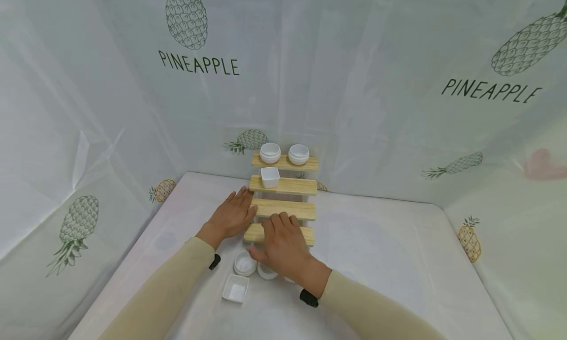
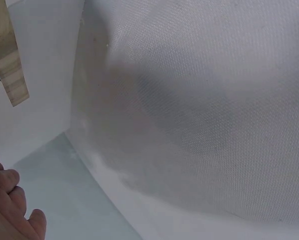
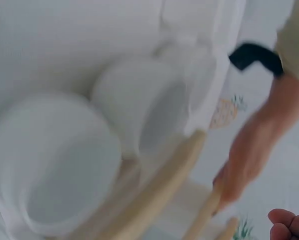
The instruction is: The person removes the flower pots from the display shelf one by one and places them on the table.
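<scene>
A stepped rack with pale wooden slats stands at the table's far edge. My left hand touches its left side, fingers stretched along the slat ends. Over the lowest slat reaches my right hand, fingers bent a little and spread from the thumb; no held thing shows. Two round white bowls stand on the top slat, a square white dish on the one below. Beneath my right hand, round bowls sit on the table, partly hidden. They look large and blurred in the right wrist view.
Another square white dish lies on the table nearer to me. The white-covered table extends to both sides. Pineapple-printed sheeting hangs behind the rack and at the sides. Black bands are on both wrists.
</scene>
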`<state>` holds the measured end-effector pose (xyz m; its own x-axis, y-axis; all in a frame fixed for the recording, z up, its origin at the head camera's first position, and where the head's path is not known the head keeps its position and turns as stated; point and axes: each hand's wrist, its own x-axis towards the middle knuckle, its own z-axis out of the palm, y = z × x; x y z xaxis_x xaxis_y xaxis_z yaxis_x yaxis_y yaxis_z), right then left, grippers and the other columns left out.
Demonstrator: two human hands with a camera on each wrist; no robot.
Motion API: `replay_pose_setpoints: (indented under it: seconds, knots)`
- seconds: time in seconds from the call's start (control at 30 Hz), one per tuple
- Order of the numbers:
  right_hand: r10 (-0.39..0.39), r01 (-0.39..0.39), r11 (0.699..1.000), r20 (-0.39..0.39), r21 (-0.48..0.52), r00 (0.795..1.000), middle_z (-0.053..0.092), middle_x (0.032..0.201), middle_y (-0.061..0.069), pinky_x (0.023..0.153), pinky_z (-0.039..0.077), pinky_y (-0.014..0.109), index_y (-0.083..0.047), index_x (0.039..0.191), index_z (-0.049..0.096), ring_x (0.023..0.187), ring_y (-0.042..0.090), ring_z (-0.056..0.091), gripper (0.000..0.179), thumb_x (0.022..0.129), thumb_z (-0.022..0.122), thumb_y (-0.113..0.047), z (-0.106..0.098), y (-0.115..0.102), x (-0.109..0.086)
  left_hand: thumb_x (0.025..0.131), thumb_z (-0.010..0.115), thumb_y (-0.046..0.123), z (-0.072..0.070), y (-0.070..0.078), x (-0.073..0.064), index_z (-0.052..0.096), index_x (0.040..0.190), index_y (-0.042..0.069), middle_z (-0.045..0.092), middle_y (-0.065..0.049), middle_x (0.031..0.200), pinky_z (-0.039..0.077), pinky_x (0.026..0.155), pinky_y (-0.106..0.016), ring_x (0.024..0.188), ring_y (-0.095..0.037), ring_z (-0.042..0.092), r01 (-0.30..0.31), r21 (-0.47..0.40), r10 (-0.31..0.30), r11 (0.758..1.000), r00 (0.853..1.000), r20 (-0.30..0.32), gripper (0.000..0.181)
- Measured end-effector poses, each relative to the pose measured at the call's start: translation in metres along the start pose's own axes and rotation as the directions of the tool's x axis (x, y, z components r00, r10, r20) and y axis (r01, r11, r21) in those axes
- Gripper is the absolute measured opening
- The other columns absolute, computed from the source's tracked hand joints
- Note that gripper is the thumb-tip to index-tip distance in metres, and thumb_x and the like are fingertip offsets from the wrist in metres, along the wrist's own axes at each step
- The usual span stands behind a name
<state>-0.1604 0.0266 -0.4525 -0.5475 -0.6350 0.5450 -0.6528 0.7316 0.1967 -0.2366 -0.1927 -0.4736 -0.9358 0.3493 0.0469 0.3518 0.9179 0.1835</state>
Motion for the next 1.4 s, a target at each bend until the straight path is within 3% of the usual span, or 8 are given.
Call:
replay_pose_setpoints:
  seconds: [0.33, 0.6, 0.77, 1.03, 1.4]
  knots:
    - [0.042, -0.043, 0.999, 0.021, 0.009, 0.999, 0.060, 0.097, 0.008, 0.075, 0.047, 0.040, -0.005, 0.110, 0.066, 0.089, 0.027, 0.053, 0.058, 0.098, 0.065, -0.062, 0.002, 0.040, 0.021, 0.116, 0.025, 0.044, 0.003, -0.003, -0.001, 0.027, 0.164, -0.006, 0.025, -0.022, 0.173, 0.017, 0.134, -0.054, 0.163, -0.035, 0.018, 0.000, -0.005, 0.000, 1.000, 1.000, -0.020, 0.069]
    - [0.037, -0.037, 0.999, 0.014, -0.004, 0.999, 0.062, 0.102, 0.012, 0.075, 0.047, 0.042, -0.002, 0.111, 0.063, 0.092, 0.030, 0.055, 0.054, 0.099, 0.066, -0.055, 0.004, 0.061, 0.036, 0.116, 0.021, 0.046, 0.002, -0.004, 0.000, 0.023, 0.166, -0.004, 0.021, -0.020, 0.174, 0.015, 0.134, -0.052, 0.164, -0.033, 0.015, 0.012, 0.009, -0.012, 1.000, 1.000, 0.012, 0.071]
    - [0.034, -0.034, 0.999, 0.000, 0.002, 0.999, 0.060, 0.099, 0.014, 0.075, 0.048, 0.044, -0.001, 0.110, 0.063, 0.090, 0.032, 0.054, 0.051, 0.098, 0.071, -0.050, 0.003, 0.072, 0.045, 0.116, 0.020, 0.047, 0.001, -0.003, -0.001, 0.022, 0.166, -0.004, 0.020, -0.020, 0.174, 0.014, 0.135, -0.052, 0.164, -0.033, 0.014, 0.013, 0.010, -0.014, 1.000, 1.000, 0.019, 0.071]
    - [0.007, -0.008, 0.998, -0.017, -0.067, 1.000, 0.060, 0.093, 0.012, 0.072, 0.046, 0.043, -0.002, 0.107, 0.062, 0.084, 0.030, 0.052, 0.052, 0.097, 0.071, -0.053, 0.004, 0.084, 0.057, 0.116, 0.021, 0.046, 0.002, -0.002, 0.000, 0.022, 0.166, -0.004, 0.020, -0.021, 0.174, 0.014, 0.135, -0.052, 0.164, -0.034, 0.014, 0.011, -0.006, -0.011, 1.000, 1.000, 0.010, 0.071]
    - [0.011, -0.009, 0.999, 0.034, -0.044, 0.999, 0.063, 0.109, 0.015, 0.081, 0.049, 0.047, 0.000, 0.118, 0.062, 0.101, 0.035, 0.057, 0.058, 0.094, 0.075, -0.051, 0.004, 0.092, 0.079, 0.115, 0.016, 0.049, 0.004, -0.005, 0.001, 0.020, 0.167, -0.002, 0.019, -0.017, 0.175, 0.012, 0.135, -0.050, 0.165, -0.030, 0.011, 0.003, -0.004, -0.003, 1.000, 1.000, 0.017, 0.073]
